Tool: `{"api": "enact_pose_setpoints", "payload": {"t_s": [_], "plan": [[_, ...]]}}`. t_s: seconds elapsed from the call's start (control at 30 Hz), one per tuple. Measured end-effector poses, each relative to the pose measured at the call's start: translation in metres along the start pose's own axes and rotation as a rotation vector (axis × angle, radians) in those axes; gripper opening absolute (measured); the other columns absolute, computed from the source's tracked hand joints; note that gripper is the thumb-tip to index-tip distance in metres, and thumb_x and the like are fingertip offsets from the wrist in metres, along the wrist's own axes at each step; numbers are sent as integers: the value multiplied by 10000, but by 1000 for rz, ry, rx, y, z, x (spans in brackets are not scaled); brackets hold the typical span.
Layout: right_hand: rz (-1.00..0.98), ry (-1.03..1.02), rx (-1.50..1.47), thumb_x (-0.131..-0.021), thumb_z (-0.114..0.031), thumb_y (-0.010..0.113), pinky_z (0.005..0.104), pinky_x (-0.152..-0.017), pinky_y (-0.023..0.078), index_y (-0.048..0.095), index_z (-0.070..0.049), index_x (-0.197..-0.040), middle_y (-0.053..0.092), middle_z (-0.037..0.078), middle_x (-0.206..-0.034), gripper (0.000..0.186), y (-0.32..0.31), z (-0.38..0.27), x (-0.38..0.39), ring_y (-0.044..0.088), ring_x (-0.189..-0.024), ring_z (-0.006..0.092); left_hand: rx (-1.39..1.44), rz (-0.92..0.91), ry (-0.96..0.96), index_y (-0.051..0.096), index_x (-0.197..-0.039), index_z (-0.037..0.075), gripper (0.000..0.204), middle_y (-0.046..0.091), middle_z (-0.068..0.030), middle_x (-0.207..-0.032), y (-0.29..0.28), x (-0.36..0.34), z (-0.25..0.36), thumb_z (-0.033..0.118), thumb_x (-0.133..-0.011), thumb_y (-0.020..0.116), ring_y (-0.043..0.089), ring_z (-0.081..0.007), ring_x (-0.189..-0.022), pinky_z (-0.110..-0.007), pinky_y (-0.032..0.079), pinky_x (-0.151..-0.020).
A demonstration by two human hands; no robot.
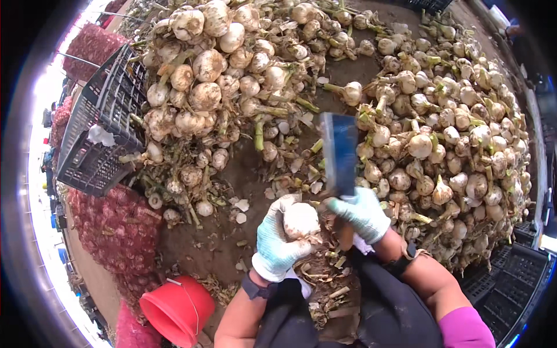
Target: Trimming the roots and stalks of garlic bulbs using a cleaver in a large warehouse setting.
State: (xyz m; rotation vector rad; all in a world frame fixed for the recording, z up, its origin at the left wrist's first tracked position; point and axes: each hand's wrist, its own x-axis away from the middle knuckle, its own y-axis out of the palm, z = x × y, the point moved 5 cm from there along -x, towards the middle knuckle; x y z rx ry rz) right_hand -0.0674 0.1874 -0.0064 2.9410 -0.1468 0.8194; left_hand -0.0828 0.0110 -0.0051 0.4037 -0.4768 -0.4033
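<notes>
My left hand [277,242], in a white and teal knit glove, is wrapped round a large pale garlic bulb [301,221] with its root side downward right. In my right hand [365,214], gloved alike, is a cleaver [340,149] with a broad dark blade, smeared by motion and pointing away from me. Part of its wooden handle [344,233] shows below the fist. The blade stands apart from the bulb, to its far right. Peelings and cut stalks [333,272] lie on the ground below my hands, between my knees.
A heap of garlic [206,95] rises at the far left, another garlic heap [447,151] at the right. Left are a tilted dark plastic crate [101,122], a red mesh sack [119,232] of bulbs and a red bucket [174,310]. Black crates [513,284] stand at the lower right.
</notes>
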Motion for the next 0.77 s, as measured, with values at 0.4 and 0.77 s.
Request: {"api": "enact_pose_setpoints", "payload": {"t_s": [0.4, 0.77], "plan": [[-164, -165, 508, -677, -182, 756, 294, -620, 490, 618, -77, -1014, 622, 68, -777, 379, 19, -16, 7, 613, -667, 183, 153, 166, -284, 517, -1120, -31, 348, 617, -95, -967, -20, 4, -15, 48, -796, 617, 607, -148, -819, -279, 512, -742], [168, 1, 623, -705, -201, 671, 398, -636, 499, 610, -60, -820, 617, 184, -760, 192, -34, 38, -16, 645, -695, 272, -362, 425, 87, 475, -1215, -30, 524, 609, -154, -1026, -36, -22, 22, 174, -772, 669, 604, -184, -898, -289, 489, -799]]}}
